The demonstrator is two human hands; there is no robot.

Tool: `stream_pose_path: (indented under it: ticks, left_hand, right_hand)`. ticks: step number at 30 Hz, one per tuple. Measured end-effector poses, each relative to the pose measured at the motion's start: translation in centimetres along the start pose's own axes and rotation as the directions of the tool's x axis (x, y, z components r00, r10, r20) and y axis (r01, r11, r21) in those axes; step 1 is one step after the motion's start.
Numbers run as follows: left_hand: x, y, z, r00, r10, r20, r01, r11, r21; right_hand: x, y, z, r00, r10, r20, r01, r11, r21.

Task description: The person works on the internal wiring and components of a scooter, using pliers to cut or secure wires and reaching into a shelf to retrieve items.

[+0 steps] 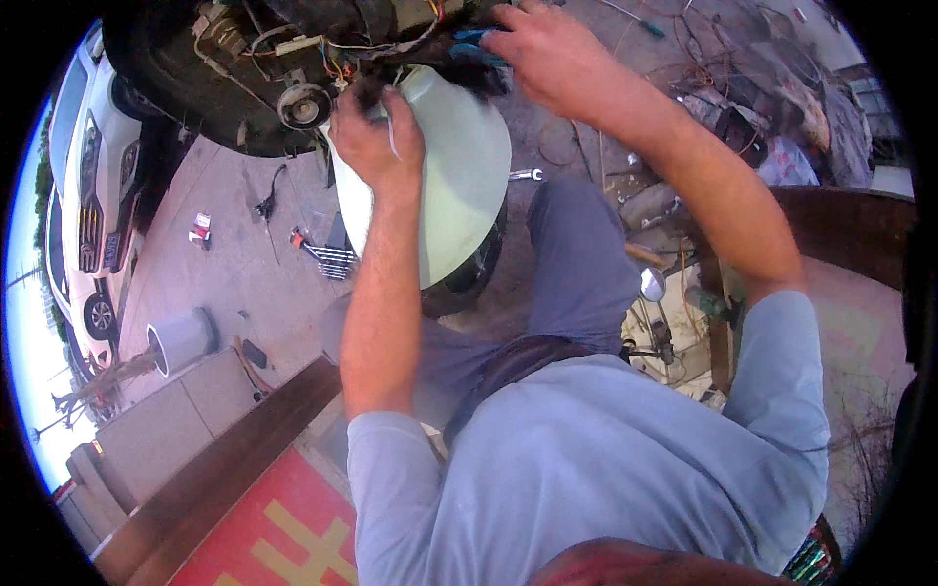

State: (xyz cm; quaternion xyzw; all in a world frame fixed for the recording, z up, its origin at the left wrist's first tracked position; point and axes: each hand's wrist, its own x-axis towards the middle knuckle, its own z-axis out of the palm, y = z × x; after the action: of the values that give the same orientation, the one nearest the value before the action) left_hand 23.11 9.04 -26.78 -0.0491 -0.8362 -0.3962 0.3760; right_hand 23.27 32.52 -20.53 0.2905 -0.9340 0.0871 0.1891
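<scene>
Blue-handled tool (478, 43) lies roughly crosswise, right hand (549, 61) clamped on it — white strip (394, 139) points down along left hand (369, 146), whose grip I cannot tell.

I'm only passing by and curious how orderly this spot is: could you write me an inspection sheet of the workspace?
Surface: paved ground, tools lying on it.
Job's things: coloured wires, round metal part, pale rounded panel.
Clutter: wrench, row of wrenches, red-and-white pack.
Hands: left hand at the wires, grip unclear; right hand holds a blue-handled tool, blurred.
Cables: wires exposed; tangled cords at upper right.
Surroundings: white car and white planter at left.
</scene>
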Motion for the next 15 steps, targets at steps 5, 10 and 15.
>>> stream_pose_path:
  ticks: [5,10,15]
  left_hand:
    - [-0.4,0.0,0.1,0.993,0.115,-0.028,-0.106,0.970,0.219]
    - [-0.6,-0.4,0.4,0.983,0.182,0.029,-0.175,0.871,0.459]
    - [-0.5,-0.8,0.4,0.984,0.164,0.070,-0.178,0.902,0.394]
  right_hand:
    - [-1.5,0.2,0.4,0.995,0.095,0.030,-0.098,0.985,0.142]
    - [-1.3,0.9,-1.6,0.870,0.159,0.466,-0.379,0.821,0.427]
    - [1.0,2.0,-2.1,0.795,0.141,0.590,-0.491,0.720,0.490]
